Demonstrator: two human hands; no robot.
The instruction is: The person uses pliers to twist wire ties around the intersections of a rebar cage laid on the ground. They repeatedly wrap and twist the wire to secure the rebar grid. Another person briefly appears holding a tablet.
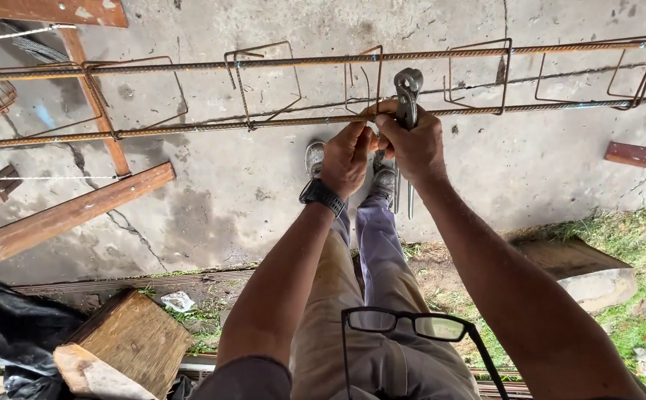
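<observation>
Right hand (414, 148): clenched on nippers (407, 92), head above knuckles. Left hand (346, 158): fingers pinched at rebar (189, 128) beside them. Advised: bite squarely, steady the stirrup (363, 78).

The rebar (189, 127) and its bent stirrups (478, 74) are rust-brown, ribbed along the bars, while the pincers (407, 96) are dull grey steel. A black watch (322, 195) sits on the left wrist, the glasses (412, 326) have black frames, the trousers (367, 296) are pale tan and greyish lilac, and the shoes (315, 157) are grey. The concrete (263, 192) is mottled grey with dark stains and cracks, the planks (63, 215) reddish brown, the grass (634, 326) green, the sheet (11, 326) black.
</observation>
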